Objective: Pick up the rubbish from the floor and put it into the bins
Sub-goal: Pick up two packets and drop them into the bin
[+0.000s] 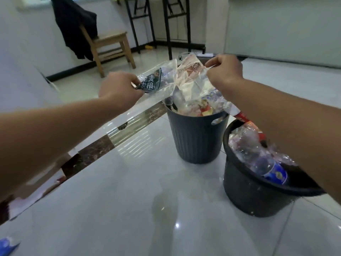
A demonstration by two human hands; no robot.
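- The left hand [120,89] grips a clear wrapper [155,81] with a dark label.
- The right hand [224,71] pinches a second wrapper [190,78] above the full ribbed bin [195,137].
- A black bin [249,196] stands near.

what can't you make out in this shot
Head view only.
Partly hidden: the fill of the far bin, behind the dark-label wrapper in the left hand and the red-print wrapper in the right hand.
Hidden: right rim of the near bin, behind the right forearm.
Cut off: the blue scrap, by the bottom-left corner.
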